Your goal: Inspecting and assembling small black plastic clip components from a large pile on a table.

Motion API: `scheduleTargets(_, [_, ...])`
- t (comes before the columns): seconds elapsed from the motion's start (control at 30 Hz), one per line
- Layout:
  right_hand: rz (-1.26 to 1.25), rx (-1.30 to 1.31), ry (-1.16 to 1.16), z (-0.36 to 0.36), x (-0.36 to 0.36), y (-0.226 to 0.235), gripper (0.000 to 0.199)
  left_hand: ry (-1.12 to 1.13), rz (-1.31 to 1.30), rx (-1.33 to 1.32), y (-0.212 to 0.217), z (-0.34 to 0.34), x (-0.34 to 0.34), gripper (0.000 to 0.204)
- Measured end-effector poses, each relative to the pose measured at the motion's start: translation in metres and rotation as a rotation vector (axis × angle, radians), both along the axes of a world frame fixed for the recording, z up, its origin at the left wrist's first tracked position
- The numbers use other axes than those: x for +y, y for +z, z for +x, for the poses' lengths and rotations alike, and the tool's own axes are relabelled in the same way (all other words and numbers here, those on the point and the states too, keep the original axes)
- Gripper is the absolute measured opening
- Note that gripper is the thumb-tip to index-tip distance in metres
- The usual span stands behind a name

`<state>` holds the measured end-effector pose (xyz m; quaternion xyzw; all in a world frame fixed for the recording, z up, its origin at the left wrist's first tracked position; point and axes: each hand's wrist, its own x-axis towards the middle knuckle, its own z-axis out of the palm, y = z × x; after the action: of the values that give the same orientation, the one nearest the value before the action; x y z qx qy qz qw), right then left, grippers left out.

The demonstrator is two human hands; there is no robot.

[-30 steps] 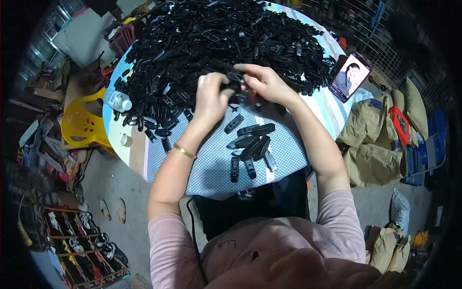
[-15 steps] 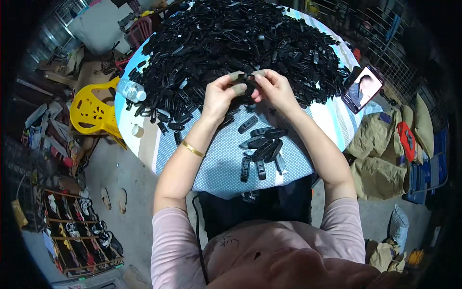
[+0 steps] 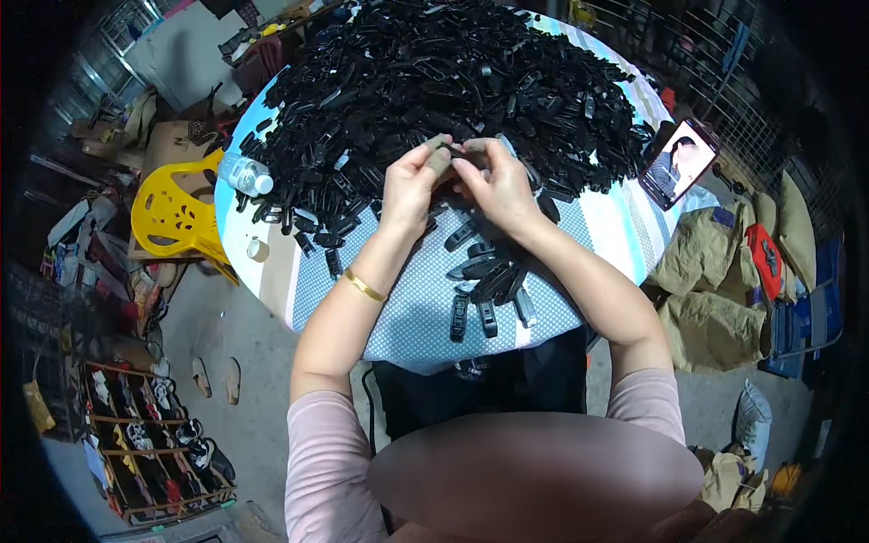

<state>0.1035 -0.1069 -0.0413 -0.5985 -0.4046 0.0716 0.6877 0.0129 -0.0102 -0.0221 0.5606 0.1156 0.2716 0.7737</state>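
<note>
My left hand (image 3: pixel 415 185) and my right hand (image 3: pixel 500 184) meet over the near edge of a big heap of black plastic parts (image 3: pixel 398 100). Thumb and fingers of both hands pinch a small black plastic piece (image 3: pixel 453 151) between them; most of it is hidden by the fingertips. Grey-green coverings sit on some of my left fingertips, and at least one right finger seems to have one too. Closer to me, below the hands, several long black plastic parts (image 3: pixel 493 276) lie in a small loose cluster on the patterned tablecloth (image 3: pixel 407 317).
A clear bottle (image 3: pixel 246 174) lies at the table's left, with a small cup (image 3: pixel 258 249) nearer. On the right a phone (image 3: pixel 681 165) leans, its screen lit. Beyond the table are a yellow chair (image 3: pixel 176 208), brown sacks (image 3: pixel 711 330) and a shoe rack (image 3: pixel 149 439).
My right hand has drawn slightly left and turned, its fingers now curled closer to the left hand's. The small piece stays between the fingertips. The cluster of parts looks unchanged.
</note>
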Motion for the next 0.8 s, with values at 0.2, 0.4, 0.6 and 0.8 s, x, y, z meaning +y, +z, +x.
scheduleTargets(0.2, [-0.317, -0.013, 0.230, 0.012, -0.017, 0.021, 0.029, -0.022, 0.186, -0.023, 0.007, -0.004, 0.007, 0.024])
scheduleTargets(0.4, [-0.213, -0.436, 0.068, 0.007, -0.021, 0.022, 0.023, -0.054, 0.311, -0.050, 0.014, -0.010, 0.010, 0.026])
scheduleTargets(0.6, [-0.550, -0.541, -0.134, 0.076, -0.059, 0.055, 0.033, -0.361, 0.659, 0.287, 0.042, -0.027, -0.012, 0.031])
scheduleTargets(0.8, [-0.960, -0.690, -0.439, 0.123, -0.063, 0.029, 0.025, -0.080, 1.479, 0.162, 0.011, -0.007, -0.012, 0.026])
